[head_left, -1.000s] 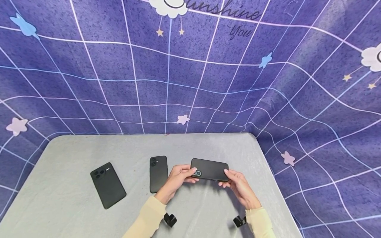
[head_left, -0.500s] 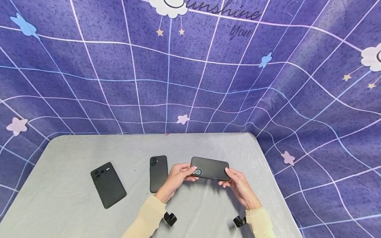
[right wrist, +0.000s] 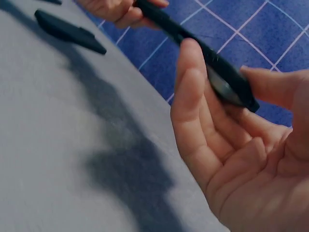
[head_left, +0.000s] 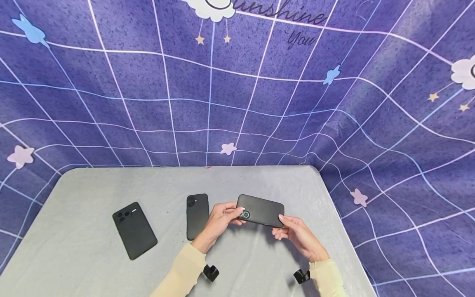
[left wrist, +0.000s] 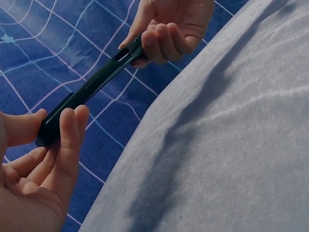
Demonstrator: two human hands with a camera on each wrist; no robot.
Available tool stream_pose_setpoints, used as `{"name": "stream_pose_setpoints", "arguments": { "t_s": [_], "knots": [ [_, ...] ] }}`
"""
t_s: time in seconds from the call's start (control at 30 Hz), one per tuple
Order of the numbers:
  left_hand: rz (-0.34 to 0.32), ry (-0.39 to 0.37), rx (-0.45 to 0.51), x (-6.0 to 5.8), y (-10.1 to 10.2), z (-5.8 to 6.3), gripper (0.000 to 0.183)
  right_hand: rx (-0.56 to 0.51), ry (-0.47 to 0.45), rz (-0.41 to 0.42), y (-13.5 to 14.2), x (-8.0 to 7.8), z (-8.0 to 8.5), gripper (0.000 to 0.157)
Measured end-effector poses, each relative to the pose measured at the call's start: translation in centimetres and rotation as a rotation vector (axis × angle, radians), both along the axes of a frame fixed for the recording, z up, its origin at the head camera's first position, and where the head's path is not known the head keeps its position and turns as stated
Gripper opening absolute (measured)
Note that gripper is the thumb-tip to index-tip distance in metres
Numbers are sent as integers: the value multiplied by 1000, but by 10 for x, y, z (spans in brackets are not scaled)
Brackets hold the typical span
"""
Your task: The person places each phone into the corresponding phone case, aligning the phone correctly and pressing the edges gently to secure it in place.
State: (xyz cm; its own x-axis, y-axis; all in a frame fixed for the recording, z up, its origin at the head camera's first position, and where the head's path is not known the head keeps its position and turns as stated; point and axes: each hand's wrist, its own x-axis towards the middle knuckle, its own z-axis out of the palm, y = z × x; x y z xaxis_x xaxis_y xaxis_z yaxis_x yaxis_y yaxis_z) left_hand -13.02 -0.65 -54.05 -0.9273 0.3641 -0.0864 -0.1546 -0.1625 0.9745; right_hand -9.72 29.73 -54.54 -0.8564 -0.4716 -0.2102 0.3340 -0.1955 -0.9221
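Observation:
Both hands hold a phone in a black case sideways above the table, camera lenses toward the left. My left hand pinches the lens end, thumb on top and fingers beneath. At the other end my right hand grips the corner, thumb on the back. In the right wrist view, the case edge stands apart from a paler, shiny surface below it, near the right fingers. The left wrist view shows the phone edge-on, with a narrow gap close to the right hand.
A black phone or phone case lies beside my left forearm. Farther left is a larger black one, lying at a slant. The grey cloth-covered table meets a purple gridded curtain at its back edge.
The phone's right end has dipped, so it tilts more. My right hand has shifted slightly downward with it, while the left hand has barely moved. The two things on the table lie as before.

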Motion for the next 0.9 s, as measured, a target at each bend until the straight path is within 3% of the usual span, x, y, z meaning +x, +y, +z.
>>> {"name": "stream_pose_setpoints", "arguments": {
  "t_s": [0.2,0.77,0.9],
  "knots": [
    [16,20,7,-1,0,0,28,-67,-47,-52,-3,-1,-4,33],
    [49,-1,-19,-1,1,0,26,48,4,-130,-9,-4,-3,35],
    [57,5,-18,0,2,0,26,50,2,-147,-10,-3,-2,29]
  ]
}}
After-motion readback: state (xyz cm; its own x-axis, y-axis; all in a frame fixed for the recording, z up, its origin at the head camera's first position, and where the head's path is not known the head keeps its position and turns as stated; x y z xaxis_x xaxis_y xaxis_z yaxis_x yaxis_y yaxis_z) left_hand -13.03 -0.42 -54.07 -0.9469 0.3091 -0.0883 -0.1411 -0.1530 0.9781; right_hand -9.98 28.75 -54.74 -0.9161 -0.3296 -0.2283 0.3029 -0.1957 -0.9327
